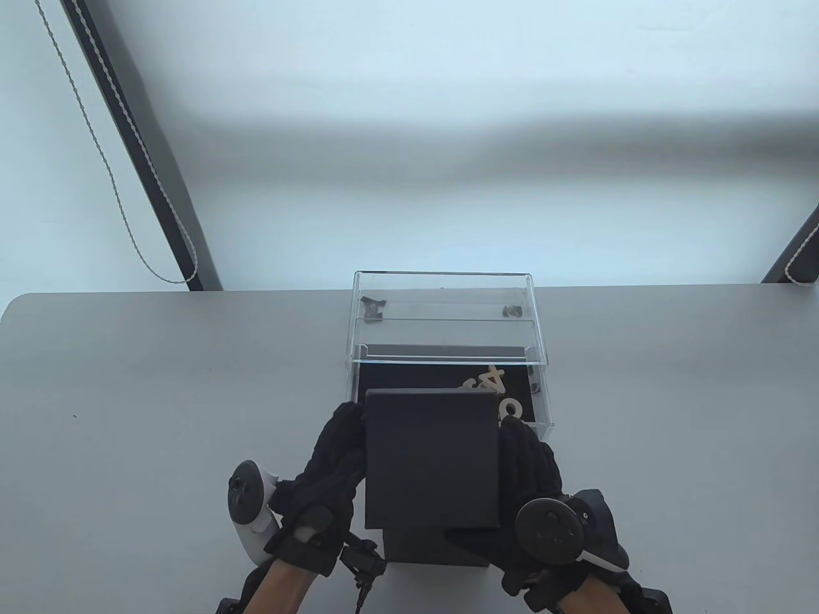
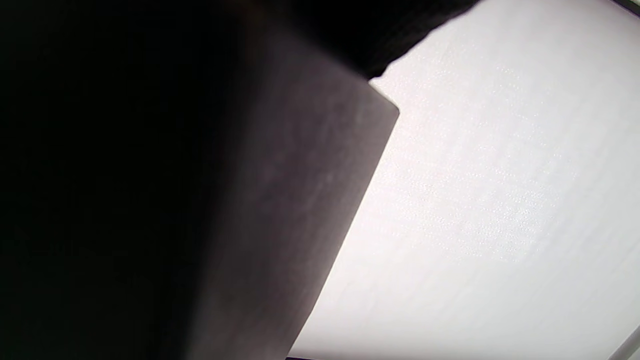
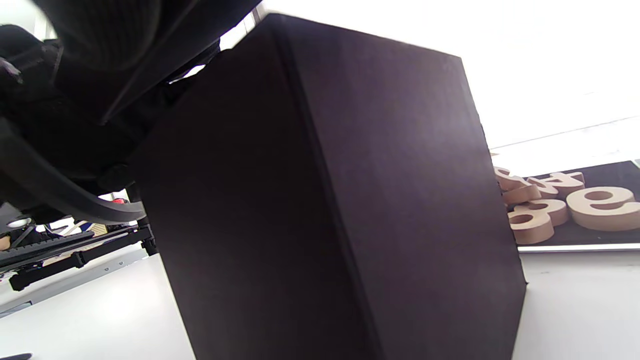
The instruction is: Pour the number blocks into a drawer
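Note:
A black box (image 1: 432,467) is tipped forward over the open drawer (image 1: 541,409) of a clear acrylic case (image 1: 448,320). My left hand (image 1: 333,460) grips the box's left side and my right hand (image 1: 531,473) grips its right side. Several tan wooden number blocks (image 1: 496,387) lie on the drawer's black floor beyond the box's far edge; they show in the right wrist view (image 3: 550,210) beside the box (image 3: 325,200). The left wrist view shows only the box's dark side (image 2: 280,200) and the pale table (image 2: 475,200).
The grey table (image 1: 128,416) spreads to both sides of the case. Small dark fittings (image 1: 372,308) sit inside the case's upper level. A beaded cord (image 1: 115,185) and dark frame bars hang behind the table's far edge.

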The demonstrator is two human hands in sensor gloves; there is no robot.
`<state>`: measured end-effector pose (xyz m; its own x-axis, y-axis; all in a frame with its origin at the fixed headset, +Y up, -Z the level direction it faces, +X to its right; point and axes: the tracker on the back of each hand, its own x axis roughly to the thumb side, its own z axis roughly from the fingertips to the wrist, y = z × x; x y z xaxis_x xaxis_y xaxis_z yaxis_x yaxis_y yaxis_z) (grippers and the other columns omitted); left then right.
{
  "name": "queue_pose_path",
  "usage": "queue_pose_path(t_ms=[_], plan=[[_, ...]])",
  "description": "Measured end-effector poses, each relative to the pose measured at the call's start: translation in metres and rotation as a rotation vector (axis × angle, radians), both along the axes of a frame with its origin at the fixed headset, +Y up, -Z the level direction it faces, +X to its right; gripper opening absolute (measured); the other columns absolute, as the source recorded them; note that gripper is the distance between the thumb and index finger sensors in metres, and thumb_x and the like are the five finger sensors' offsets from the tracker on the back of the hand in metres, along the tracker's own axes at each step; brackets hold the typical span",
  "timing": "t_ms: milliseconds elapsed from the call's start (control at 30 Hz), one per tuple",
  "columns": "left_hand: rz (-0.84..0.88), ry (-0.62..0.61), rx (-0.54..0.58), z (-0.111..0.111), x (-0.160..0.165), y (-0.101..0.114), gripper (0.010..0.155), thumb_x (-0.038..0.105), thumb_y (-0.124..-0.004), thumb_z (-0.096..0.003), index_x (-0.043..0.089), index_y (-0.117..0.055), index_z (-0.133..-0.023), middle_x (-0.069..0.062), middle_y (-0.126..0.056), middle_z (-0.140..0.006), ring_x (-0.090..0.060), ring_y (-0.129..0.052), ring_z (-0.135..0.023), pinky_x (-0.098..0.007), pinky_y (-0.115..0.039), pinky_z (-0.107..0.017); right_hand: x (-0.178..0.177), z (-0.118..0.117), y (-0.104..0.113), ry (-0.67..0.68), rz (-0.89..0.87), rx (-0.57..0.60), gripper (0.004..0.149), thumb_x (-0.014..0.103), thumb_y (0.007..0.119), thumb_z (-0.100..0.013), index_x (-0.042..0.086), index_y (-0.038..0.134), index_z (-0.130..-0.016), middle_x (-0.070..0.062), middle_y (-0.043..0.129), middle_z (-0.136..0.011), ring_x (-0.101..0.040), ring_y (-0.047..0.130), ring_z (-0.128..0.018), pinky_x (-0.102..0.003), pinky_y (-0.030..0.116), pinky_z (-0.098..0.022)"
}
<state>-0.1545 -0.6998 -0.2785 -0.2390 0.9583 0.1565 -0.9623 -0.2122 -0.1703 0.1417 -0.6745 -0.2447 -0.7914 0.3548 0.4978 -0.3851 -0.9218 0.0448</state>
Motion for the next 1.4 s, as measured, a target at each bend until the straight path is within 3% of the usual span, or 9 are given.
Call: queue_pose_path(t_ms=[167, 500, 1167, 1400], plan=[[-0.087, -0.016, -0.034, -0.003, 0.001, -0.007, 0.058, 0.034, -0.064, -0.0525, 0.037, -0.05, -0.108, -0.011, -0.049, -0.119, -0.041, -0.047, -0.108, -0.07, -0.034, -0.075, 0.002, 0.002, 0.0, -0.018, 0.055, -0.076, 0.121, 0.08, 0.066, -0.041, 0.0, -0.008, -0.095, -0.032, -0.006, -0.106, -0.058, 0.009, -0.101, -0.071, 0.02, -0.072], [-0.142, -0.083, -0.117, -0.01, 0.007, -0.028, 0.058, 0.042, -0.061, -0.0536, 0.034, -0.047, -0.11, -0.013, -0.042, -0.122, -0.044, -0.041, -0.109, -0.071, -0.034, -0.075, 0.003, 0.002, -0.004, -0.051, 0.124, -0.254, 0.121, 0.08, 0.063, -0.041, -0.003, -0.007, -0.094, -0.035, -0.006, -0.105, -0.06, 0.009, -0.099, -0.072, 0.021, -0.071], [-0.199, -0.108, -0.22, -0.014, 0.012, -0.055, 0.06, 0.045, -0.059, -0.0534, 0.032, -0.045, -0.111, -0.014, -0.041, -0.122, -0.046, -0.043, -0.108, -0.071, -0.038, -0.074, 0.007, -0.006, -0.015, -0.071, 0.149, -0.395, 0.121, 0.079, 0.064, -0.04, -0.003, -0.006, -0.094, -0.034, -0.003, -0.105, -0.06, 0.011, -0.099, -0.072, 0.023, -0.071], [-0.223, -0.112, -0.235, -0.012, 0.015, -0.06, 0.061, 0.046, -0.058, -0.0534, 0.033, -0.043, -0.111, -0.012, -0.041, -0.123, -0.047, -0.046, -0.108, -0.071, -0.039, -0.074, 0.01, -0.009, -0.021, -0.08, 0.165, -0.449, 0.12, 0.077, 0.066, -0.04, -0.003, -0.003, -0.094, -0.035, 0.001, -0.106, -0.061, 0.02, -0.099, -0.072, 0.028, -0.071]])
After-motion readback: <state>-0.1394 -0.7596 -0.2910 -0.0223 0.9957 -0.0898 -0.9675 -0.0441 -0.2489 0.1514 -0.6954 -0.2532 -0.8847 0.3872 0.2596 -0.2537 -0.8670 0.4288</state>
